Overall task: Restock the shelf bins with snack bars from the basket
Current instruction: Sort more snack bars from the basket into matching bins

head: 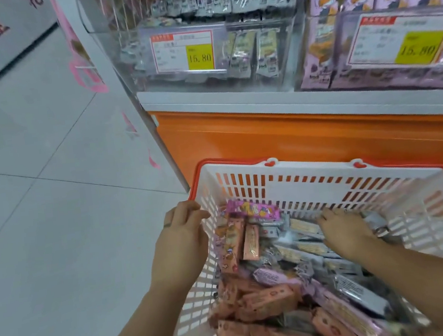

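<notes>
Looming behind basket [312,169]: orange shelf [294,136], clear bins [231,52].

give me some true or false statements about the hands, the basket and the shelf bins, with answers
1. The right hand rests on grey bars inside the basket. True.
2. The left hand lifts a pink bar to the shelf. False: it grips the basket's left rim and holds no bar.
3. The left price tag and the right price tag both read 15.80. True.
4. The basket is nearly empty. False: pink and grey bars fill it.
5. The left bin holds pink packs. False: it holds grey-green packs; the pink packs are in the right bin.
</notes>
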A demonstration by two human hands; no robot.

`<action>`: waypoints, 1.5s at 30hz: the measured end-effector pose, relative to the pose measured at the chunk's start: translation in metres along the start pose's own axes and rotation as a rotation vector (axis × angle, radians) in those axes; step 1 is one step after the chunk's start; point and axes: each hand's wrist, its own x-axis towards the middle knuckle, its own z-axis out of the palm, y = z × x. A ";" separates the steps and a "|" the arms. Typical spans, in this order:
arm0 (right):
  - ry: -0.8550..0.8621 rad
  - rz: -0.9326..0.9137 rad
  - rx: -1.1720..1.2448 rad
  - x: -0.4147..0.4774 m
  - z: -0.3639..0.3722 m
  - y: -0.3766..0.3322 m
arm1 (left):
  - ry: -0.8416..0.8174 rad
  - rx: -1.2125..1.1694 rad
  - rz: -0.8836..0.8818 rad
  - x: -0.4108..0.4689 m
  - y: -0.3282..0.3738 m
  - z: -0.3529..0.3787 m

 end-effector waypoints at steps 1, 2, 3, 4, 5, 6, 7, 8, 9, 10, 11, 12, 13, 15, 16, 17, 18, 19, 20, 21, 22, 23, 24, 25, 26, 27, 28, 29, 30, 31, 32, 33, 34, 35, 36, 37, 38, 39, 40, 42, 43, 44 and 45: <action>0.008 -0.003 -0.010 0.000 0.000 0.001 | 0.002 0.003 0.006 0.000 0.000 0.000; 0.018 0.004 0.015 -0.002 -0.002 0.002 | 0.004 0.004 0.012 0.000 0.000 0.000; 0.030 0.015 0.077 -0.004 -0.005 0.004 | -0.002 0.004 0.014 0.000 -0.001 0.000; 0.046 0.031 0.171 -0.008 -0.012 0.006 | -0.007 -0.001 0.015 0.000 -0.001 -0.001; 0.067 0.053 0.282 -0.013 -0.020 0.009 | -0.015 -0.005 0.019 -0.001 -0.004 -0.001; 0.091 0.075 0.405 -0.020 -0.032 0.012 | -0.037 -0.002 0.038 -0.001 -0.005 -0.003; 0.121 0.086 0.533 -0.029 -0.045 0.015 | -0.078 0.019 0.055 0.000 -0.005 -0.006; 0.153 0.082 0.653 -0.040 -0.060 0.017 | -0.130 0.055 0.054 0.002 -0.003 -0.010; 0.178 0.063 0.764 -0.050 -0.075 0.019 | -0.201 0.081 0.023 0.006 0.002 -0.018; 0.193 0.041 0.866 -0.062 -0.092 0.022 | -0.292 0.074 -0.025 0.011 0.009 -0.028; 0.205 0.022 0.955 -0.074 -0.108 0.025 | -0.374 0.019 -0.068 0.018 0.017 -0.040; 0.212 0.004 1.030 -0.086 -0.125 0.027 | -0.458 -0.059 -0.102 0.025 0.027 -0.055; 0.215 -0.011 1.101 -0.096 -0.140 0.030 | -0.532 -0.154 -0.125 0.034 0.040 -0.071; 0.203 -0.012 1.257 -0.116 -0.166 0.034 | -0.640 -0.352 -0.136 0.048 0.069 -0.109; 0.193 -0.007 1.335 -0.127 -0.178 0.034 | -0.681 -0.446 -0.133 0.053 0.083 -0.130; 0.184 0.004 1.415 -0.136 -0.187 0.035 | -0.706 -0.540 -0.132 0.056 0.096 -0.149; 0.171 0.014 1.503 -0.145 -0.195 0.035 | -0.708 -0.635 -0.132 0.057 0.108 -0.167; 0.152 0.019 1.612 -0.153 -0.203 0.034 | -0.696 -0.720 -0.137 0.058 0.117 -0.181; 0.117 0.016 1.723 -0.162 -0.211 0.034 | -0.676 -0.797 -0.147 0.057 0.126 -0.192; 0.076 0.014 1.832 -0.170 -0.218 0.033 | -0.648 -0.861 -0.171 0.057 0.132 -0.200; 0.034 0.005 1.915 -0.177 -0.226 0.032 | -0.607 -0.919 -0.199 0.056 0.139 -0.204; -0.008 -0.017 1.973 -0.184 -0.234 0.032 | -0.547 -0.981 -0.227 0.055 0.146 -0.207; -0.039 -0.052 2.012 -0.190 -0.242 0.031 | -0.453 -1.051 -0.253 0.055 0.151 -0.206; -0.056 -0.082 2.035 -0.196 -0.250 0.030 | -0.336 -1.121 -0.284 0.055 0.158 -0.207; -0.059 -0.112 2.037 -0.203 -0.259 0.028 | -0.215 -1.177 -0.319 0.055 0.164 -0.208; -0.049 -0.139 2.010 -0.207 -0.267 0.027 | -0.113 -1.232 -0.356 0.056 0.169 -0.209; -0.022 -0.173 1.962 -0.210 -0.274 0.025 | -0.040 -1.300 -0.397 0.057 0.173 -0.209; 0.021 -0.206 1.897 -0.212 -0.281 0.024 | 0.006 -1.393 -0.440 0.058 0.176 -0.208; 0.079 -0.236 1.810 -0.212 -0.286 0.023 | 0.030 -1.493 -0.475 0.058 0.178 -0.206; 0.152 -0.262 1.691 -0.213 -0.291 0.023 | 0.048 -1.586 -0.496 0.059 0.177 -0.203; 0.236 -0.280 1.549 -0.214 -0.296 0.022 | 0.060 -1.649 -0.502 0.058 0.176 -0.200; 0.315 -0.286 1.425 -0.213 -0.299 0.021 | 0.064 -1.671 -0.498 0.058 0.175 -0.198; 0.373 -0.293 1.333 -0.212 -0.303 0.021 | 0.064 -1.663 -0.491 0.060 0.172 -0.197; 0.402 -0.302 1.276 -0.211 -0.307 0.019 | 0.061 -1.648 -0.477 0.062 0.169 -0.196; 0.415 -0.313 1.244 -0.208 -0.310 0.016 | 0.064 -1.620 -0.463 0.065 0.166 -0.196; 0.421 -0.320 1.233 -0.205 -0.314 0.013 | 0.064 -1.588 -0.453 0.070 0.161 -0.197; 0.423 -0.328 1.244 -0.200 -0.318 0.010 | 0.060 -1.550 -0.436 0.076 0.157 -0.200; 0.419 -0.334 1.274 -0.193 -0.322 0.006 | 0.059 -1.524 -0.425 0.081 0.152 -0.202; 0.414 -0.342 1.318 -0.184 -0.327 0.003 | 0.060 -1.514 -0.417 0.087 0.148 -0.204; 0.402 -0.351 1.387 -0.165 -0.340 -0.006 | 0.090 -1.555 -0.425 0.095 0.138 -0.204; 0.404 -0.348 1.407 -0.153 -0.347 -0.009 | 0.114 -1.579 -0.435 0.098 0.134 -0.203; 0.421 -0.340 1.424 -0.140 -0.355 -0.012 | 0.149 -1.587 -0.449 0.100 0.129 -0.201; 0.456 -0.323 1.437 -0.124 -0.363 -0.014 | 0.185 -1.568 -0.472 0.101 0.124 -0.200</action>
